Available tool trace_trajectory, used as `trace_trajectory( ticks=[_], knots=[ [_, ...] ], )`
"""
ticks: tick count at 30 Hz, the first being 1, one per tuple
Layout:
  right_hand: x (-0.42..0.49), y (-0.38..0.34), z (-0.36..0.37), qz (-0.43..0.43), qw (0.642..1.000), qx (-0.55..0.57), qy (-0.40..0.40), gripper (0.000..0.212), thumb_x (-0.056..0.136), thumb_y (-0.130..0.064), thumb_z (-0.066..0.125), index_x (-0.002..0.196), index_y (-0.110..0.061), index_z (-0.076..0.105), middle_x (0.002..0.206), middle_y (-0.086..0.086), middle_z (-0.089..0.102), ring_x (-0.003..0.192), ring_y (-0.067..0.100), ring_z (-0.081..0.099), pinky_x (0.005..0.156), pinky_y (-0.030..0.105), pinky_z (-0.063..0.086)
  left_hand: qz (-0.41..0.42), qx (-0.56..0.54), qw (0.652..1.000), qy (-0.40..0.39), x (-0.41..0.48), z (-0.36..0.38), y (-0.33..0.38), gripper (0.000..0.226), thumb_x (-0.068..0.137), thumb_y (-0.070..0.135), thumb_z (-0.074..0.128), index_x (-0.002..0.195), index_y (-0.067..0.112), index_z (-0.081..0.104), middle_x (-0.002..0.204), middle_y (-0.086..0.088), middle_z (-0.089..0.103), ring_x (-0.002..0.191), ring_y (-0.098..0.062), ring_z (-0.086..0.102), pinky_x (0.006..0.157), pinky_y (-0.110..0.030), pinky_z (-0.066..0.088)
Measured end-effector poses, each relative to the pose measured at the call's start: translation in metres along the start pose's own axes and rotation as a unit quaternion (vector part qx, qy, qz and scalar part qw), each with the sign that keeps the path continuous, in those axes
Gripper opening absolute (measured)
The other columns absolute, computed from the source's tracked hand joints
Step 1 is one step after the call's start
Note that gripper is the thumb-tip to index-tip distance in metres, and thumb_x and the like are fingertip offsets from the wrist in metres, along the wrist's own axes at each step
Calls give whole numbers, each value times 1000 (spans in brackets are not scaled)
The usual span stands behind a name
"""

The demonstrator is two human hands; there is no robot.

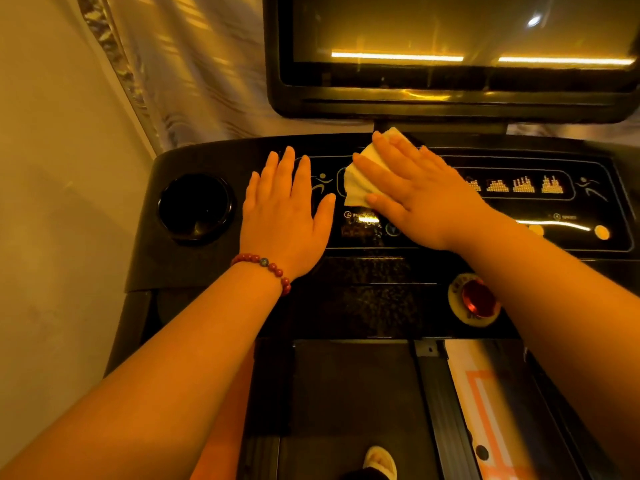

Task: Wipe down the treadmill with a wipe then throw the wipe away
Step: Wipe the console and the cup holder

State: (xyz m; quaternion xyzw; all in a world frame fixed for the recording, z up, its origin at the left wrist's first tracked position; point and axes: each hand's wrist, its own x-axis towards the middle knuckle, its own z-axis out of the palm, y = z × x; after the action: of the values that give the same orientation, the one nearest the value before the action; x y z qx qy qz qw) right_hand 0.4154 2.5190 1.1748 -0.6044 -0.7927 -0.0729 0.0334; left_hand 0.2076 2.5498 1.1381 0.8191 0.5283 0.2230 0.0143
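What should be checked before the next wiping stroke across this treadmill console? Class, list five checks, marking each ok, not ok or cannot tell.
1. Wipe under the hand: ok. The right hand presses the white wipe flat on the console.
2. Leftward path free: not ok. The left hand rests flat on the console just left of the wipe.
3. Red stop button untouched: ok. Both hands lie apart from it.
4. Cup holder already wiped: cannot tell.
5. Screen already wiped: cannot tell.
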Motion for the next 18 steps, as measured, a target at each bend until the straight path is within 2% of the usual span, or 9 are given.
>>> trace_trajectory(
  ticks=[4, 7, 10, 15, 18],
  knots=[
    [4, 8, -1, 49, 999, 3, 2, 59, 101, -52, 18, 154, -33, -2, 162, 3, -11, 148, 21, -13, 116, 39, -6, -1, -1, 1000, 5, 0, 1, 0, 64, 100, 49, 28, 153, 14, 18, 161, -8, 10, 149, -25, 2, 118, -40, 0],
    [-6, -4, 6, -8, 1000, -13, 4, 65, 94, -59, 6, 153, -34, -4, 162, 2, -11, 147, 21, -13, 112, 36, -9, -8, 6, 1000, 11, 2, 1, 3, 68, 96, 54, 23, 152, 15, 21, 161, -7, 12, 149, -25, 4, 118, -41, 3],
    [-11, -1, 7, -46, 999, -12, -9, 67, 90, -61, 1, 152, -36, -6, 161, -3, -14, 144, 14, -18, 111, 34, -12, 1, 2, 1000, 9, 1, 0, 6, 61, 100, 48, 29, 152, 16, 23, 161, -4, 14, 149, -23, 6, 118, -39, 1],
    [-4, 12, 5, 35, 999, 8, 25, 59, 101, -51, 16, 154, -31, -2, 162, 3, -10, 148, 21, -12, 112, 35, -11, 21, -11, 999, 25, -3, -2, 12, 60, 98, 46, 27, 149, 14, 32, 158, -4, 25, 147, -21, 17, 115, -32, 6],
    [-8, -2, 6, 4, 1000, 0, 21, 62, 101, -50, 18, 154, -28, -4, 162, 5, -12, 148, 24, -13, 114, 38, -9, 10, -4, 1000, 22, -3, -1, 15, 62, 96, 47, 26, 149, 15, 32, 158, -4, 26, 147, -21, 17, 117, -34, 9]
  ],
)
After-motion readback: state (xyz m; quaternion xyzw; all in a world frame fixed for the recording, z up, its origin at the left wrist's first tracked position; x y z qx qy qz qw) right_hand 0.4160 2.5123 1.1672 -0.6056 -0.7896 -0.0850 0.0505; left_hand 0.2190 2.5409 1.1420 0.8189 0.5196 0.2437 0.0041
